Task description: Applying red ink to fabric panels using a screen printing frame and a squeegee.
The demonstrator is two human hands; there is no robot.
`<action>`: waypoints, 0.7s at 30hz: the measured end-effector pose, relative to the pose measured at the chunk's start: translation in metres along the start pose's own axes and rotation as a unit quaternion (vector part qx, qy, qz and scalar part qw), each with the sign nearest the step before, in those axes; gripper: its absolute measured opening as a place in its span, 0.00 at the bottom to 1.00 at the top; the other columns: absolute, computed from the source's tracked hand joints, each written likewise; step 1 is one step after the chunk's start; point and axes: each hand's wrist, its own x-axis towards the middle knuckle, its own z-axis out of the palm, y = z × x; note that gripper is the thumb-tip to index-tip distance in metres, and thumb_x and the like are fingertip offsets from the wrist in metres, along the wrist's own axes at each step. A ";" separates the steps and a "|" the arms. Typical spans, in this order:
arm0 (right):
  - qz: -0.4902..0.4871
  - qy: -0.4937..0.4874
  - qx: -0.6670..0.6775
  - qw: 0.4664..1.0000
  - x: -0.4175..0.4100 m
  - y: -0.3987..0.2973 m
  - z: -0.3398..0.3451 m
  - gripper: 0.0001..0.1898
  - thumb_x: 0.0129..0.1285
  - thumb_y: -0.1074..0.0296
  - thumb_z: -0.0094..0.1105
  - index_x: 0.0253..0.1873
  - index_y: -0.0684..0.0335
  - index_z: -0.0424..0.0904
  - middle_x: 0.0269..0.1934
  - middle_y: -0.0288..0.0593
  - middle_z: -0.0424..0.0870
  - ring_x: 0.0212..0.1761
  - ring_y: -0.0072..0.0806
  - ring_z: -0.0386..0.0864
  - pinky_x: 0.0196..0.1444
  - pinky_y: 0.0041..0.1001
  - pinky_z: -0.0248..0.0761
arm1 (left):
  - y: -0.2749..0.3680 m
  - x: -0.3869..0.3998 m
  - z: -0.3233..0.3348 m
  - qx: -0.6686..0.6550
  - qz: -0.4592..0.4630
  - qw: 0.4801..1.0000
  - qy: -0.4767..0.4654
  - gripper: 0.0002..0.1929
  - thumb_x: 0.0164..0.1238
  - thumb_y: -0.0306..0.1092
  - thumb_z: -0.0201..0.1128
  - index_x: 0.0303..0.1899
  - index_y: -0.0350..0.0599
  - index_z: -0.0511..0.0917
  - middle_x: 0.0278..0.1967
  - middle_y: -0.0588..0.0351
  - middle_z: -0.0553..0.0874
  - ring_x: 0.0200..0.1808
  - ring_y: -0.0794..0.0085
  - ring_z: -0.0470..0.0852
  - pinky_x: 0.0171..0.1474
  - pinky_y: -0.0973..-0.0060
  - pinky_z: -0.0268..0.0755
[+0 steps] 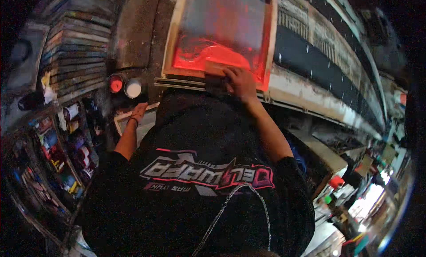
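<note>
Before me lies a wood-framed printing screen (169, 40) with bright red ink (189, 58) pooled along its near side and smeared over the mesh. My right hand (241, 83) grips a wooden-handled squeegee (214, 67) at the near edge of this screen, its head blurred and partly behind my fingers. Down to the left, my left hand (137, 113) hangs over a smaller wood-framed screen (121, 125). Its fingers are dim, so whether they touch that frame is unclear. Close above it stand a pot of red ink (116, 84) and a pot of white ink (133, 88).
A long printing table (332, 103) carries dark fabric strips (299, 53) away to the right. Stacked frames (81, 53) rise at the left, above shelves of colourful containers (53, 140). A cardboard box (319, 157) sits below the table on the right.
</note>
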 end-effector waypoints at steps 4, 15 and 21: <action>0.061 0.080 -0.014 0.995 0.039 -0.027 -0.014 0.22 0.59 0.65 0.68 0.60 0.55 0.81 0.52 0.48 0.86 0.54 0.51 0.83 0.54 0.47 0.76 | 0.019 -0.011 0.037 -0.120 -0.040 0.992 -0.019 0.36 0.76 0.65 0.59 0.66 0.40 0.79 0.62 0.48 0.86 0.64 0.58 0.82 0.65 0.61 0.74; 0.148 -0.001 -0.075 0.986 0.071 -0.005 -0.032 0.22 0.58 0.66 0.68 0.60 0.51 0.84 0.49 0.48 0.88 0.55 0.48 0.82 0.56 0.48 0.74 | 0.164 0.097 -0.020 -0.128 -0.039 0.990 -0.036 0.32 0.78 0.64 0.57 0.66 0.47 0.80 0.60 0.48 0.87 0.63 0.56 0.83 0.67 0.60 0.72; 0.133 -0.021 -0.020 0.991 0.059 -0.055 -0.038 0.29 0.52 0.68 0.71 0.63 0.49 0.82 0.57 0.42 0.85 0.63 0.44 0.78 0.64 0.49 0.71 | 0.162 0.090 -0.079 -0.170 -0.013 0.982 0.081 0.26 0.78 0.55 0.63 0.61 0.40 0.82 0.59 0.47 0.87 0.63 0.62 0.82 0.65 0.65 0.73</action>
